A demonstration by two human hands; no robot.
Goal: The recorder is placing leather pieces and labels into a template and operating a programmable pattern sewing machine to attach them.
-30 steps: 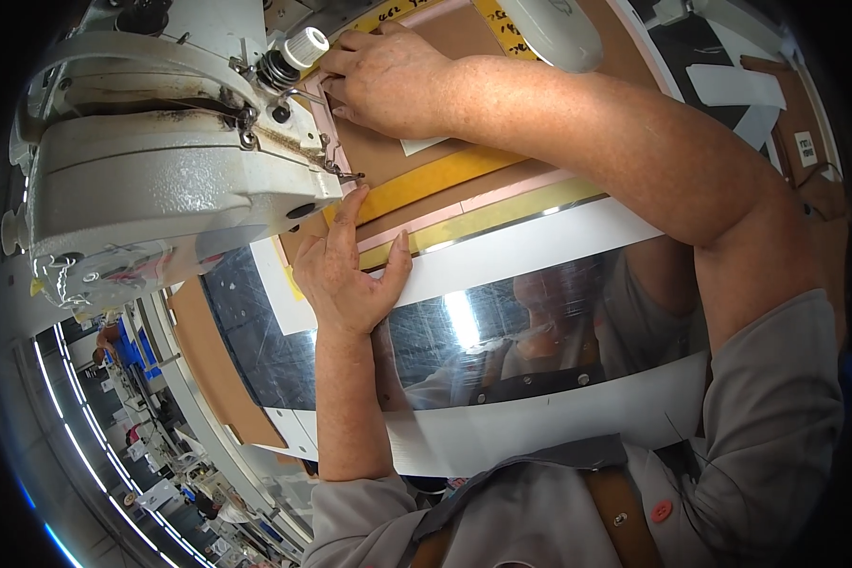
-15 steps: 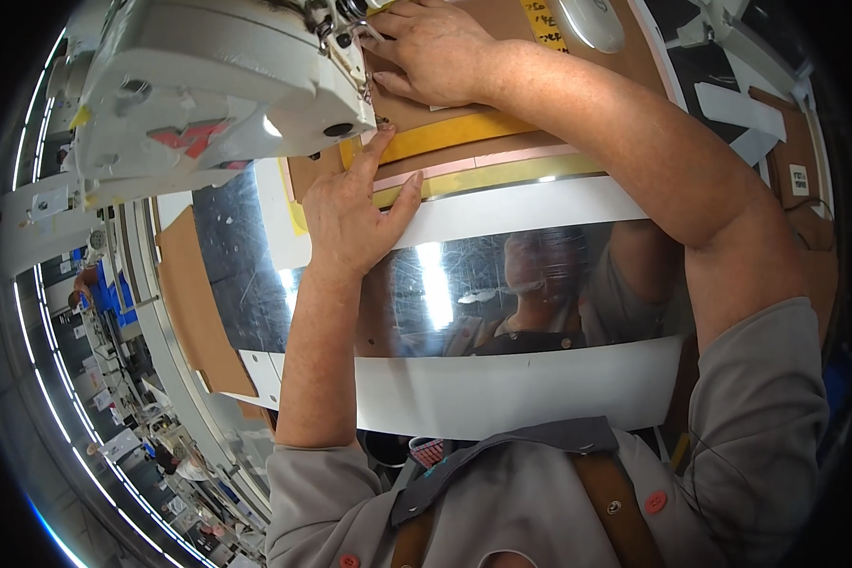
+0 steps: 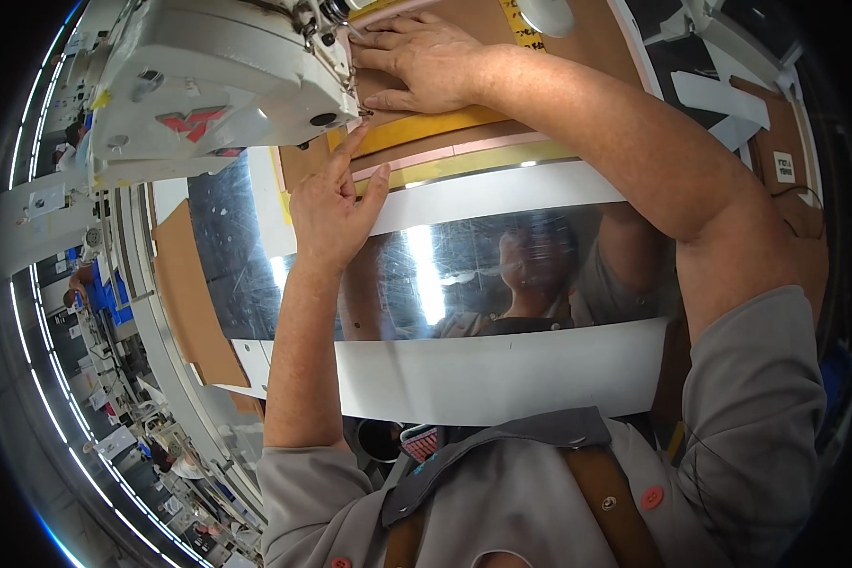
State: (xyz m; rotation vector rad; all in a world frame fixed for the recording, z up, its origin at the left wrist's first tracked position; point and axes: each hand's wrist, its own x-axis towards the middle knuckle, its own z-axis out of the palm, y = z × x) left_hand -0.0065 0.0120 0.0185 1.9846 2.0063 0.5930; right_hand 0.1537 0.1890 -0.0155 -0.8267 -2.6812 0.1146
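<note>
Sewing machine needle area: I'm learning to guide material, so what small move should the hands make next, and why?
Probably ease the yellow strip a little further under the sewing machine head. The right hand lies flat on the material beside the needle, and the left hand presses just in front, index finger pointing at it, so both are set to feed.

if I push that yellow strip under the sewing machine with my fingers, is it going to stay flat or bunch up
The yellow strip looks thin and lies flat beneath the right hand, so it is probably floppy and light. Pushed from one end it may buckle, though the left hand pressing nearby should help it slide flat.
</note>
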